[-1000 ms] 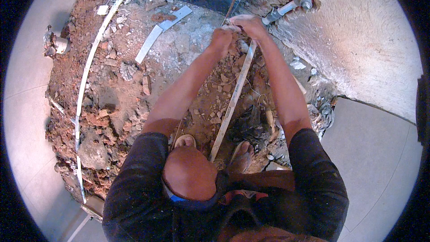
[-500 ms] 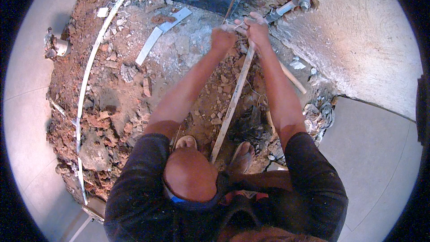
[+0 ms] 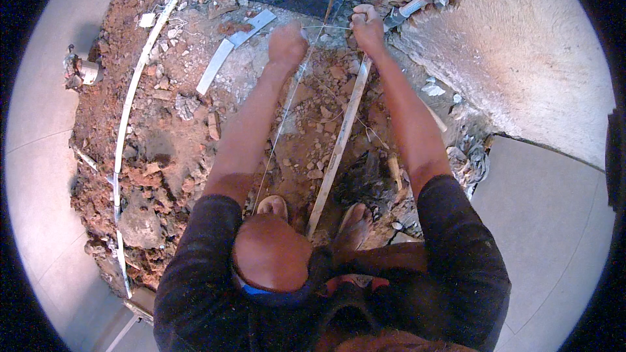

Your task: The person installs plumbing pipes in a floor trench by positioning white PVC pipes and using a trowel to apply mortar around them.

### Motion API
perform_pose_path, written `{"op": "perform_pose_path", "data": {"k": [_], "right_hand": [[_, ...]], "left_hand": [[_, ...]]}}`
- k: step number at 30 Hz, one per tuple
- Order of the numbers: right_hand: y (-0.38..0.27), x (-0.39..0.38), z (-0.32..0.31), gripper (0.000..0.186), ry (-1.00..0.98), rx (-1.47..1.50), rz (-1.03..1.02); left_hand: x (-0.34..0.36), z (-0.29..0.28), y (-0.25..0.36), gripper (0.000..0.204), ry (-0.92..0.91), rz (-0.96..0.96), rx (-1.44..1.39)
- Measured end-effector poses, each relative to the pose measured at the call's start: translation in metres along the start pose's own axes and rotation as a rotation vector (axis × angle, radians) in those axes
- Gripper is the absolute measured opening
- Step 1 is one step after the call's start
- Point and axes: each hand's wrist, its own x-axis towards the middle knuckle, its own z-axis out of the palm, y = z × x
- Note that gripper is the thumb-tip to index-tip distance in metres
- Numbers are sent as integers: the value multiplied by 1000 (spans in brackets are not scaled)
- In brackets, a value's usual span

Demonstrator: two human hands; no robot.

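Note:
My left hand is closed in a fist at the far middle, gripping one end of a thin pale string. My right hand pinches the other end, so the string stretches across the gap between them. It passes a thin brown stake standing by the dark marbled surface. From the stake a long taut line runs toward my feet. A long narrow wooden strip slopes from below my right hand down between my feet. How the string is wrapped at the stake is too small to tell.
A bent white pipe lies along the rubble at left. Pale flat strips rest beyond my left forearm. A pipe with a metal fitting comes out of the rough wall at right. Grey floor tiles border the dug-up soil.
My hands were close together by the stake; now they are apart, the left having moved left. The string between them is drawn straight, and the long line shows beside my left forearm.

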Motion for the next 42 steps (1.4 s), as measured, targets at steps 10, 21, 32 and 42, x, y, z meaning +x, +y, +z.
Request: {"op": "perform_pose_path", "data": {"k": [10, 21, 32, 42], "right_hand": [[-46, -18, -22, 9, -385, -421, -401], [-28, -39, 17, 29, -213, -206, -148], [-41, -54, 44, 18, -23, -55, -67], [-31, -52, 43, 24, 52, -120, -115]], "left_hand": [[4, -7, -7, 21, -3, 4, -57], [-10, -11, -6, 16, 96, 130, -267], [-34, -9, 6, 21, 84, 59, -398], [-8, 13, 14, 14, 190, 226, -566]]}}
